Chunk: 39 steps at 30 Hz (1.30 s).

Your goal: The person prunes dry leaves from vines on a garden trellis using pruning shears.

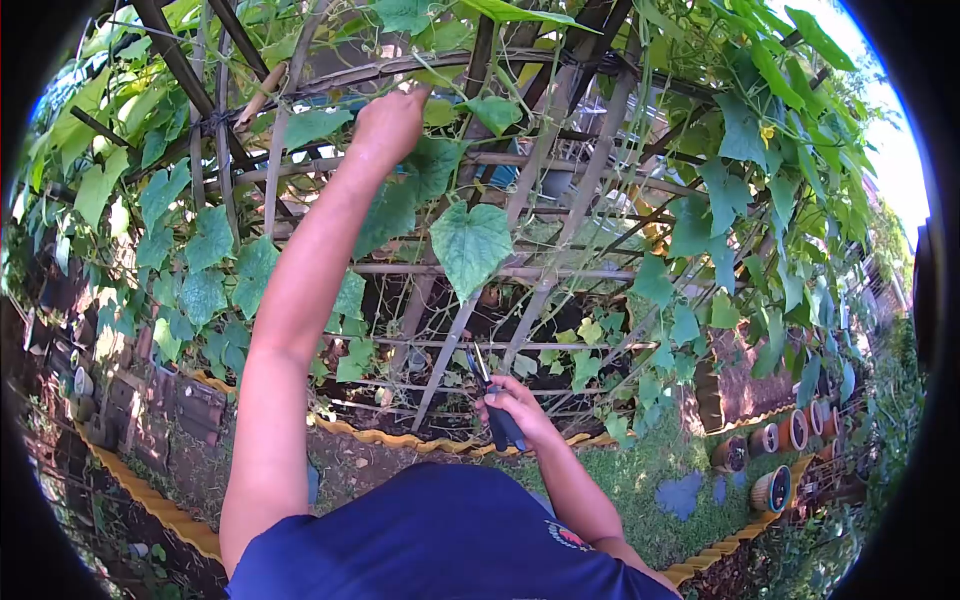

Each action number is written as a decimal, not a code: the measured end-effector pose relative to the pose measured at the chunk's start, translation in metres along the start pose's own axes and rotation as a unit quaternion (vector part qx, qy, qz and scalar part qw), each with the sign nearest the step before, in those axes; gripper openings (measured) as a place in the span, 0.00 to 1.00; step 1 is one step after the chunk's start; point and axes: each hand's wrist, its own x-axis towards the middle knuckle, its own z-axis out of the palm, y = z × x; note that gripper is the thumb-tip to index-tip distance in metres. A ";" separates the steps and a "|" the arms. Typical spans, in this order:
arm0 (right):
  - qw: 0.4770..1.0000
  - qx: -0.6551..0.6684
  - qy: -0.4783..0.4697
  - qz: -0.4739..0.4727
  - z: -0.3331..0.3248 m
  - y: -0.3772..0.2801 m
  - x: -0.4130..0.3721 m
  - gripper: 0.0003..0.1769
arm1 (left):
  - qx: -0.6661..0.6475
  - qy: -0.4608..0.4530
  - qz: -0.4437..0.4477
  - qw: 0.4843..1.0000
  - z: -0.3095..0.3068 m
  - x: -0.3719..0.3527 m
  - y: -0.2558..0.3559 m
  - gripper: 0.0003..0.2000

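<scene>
**Shears Low, Other Hand High in the Vines**

My right hand (517,408) gripped the dark-handled pruning shears (507,428) at lower centre of the frame, blades pointing up toward the wooden trellis (443,367). My left hand (388,125) reached to the upper centre, among the climbing vines; I could not tell whether that grip was open or closed on a stem. A broad leaf (472,247) hung between my hands, above the shears.

Navy shirt (430,540), small red-and-white emblem (568,535)
</scene>
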 end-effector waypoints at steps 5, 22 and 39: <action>1.000 -0.008 -0.023 -0.008 -0.016 -0.003 0.001 0.28 | 0.093 0.004 -0.005 0.996 0.031 0.021 -0.006 0.11; 0.959 -0.054 -0.217 -0.175 0.013 -0.154 -0.048 0.31 | 0.047 0.115 -0.024 0.992 0.018 -0.033 0.001 0.08; 0.987 -0.085 -0.087 -0.102 0.150 -0.307 0.107 0.26 | -0.030 0.182 0.022 0.983 0.019 -0.042 -0.022 0.04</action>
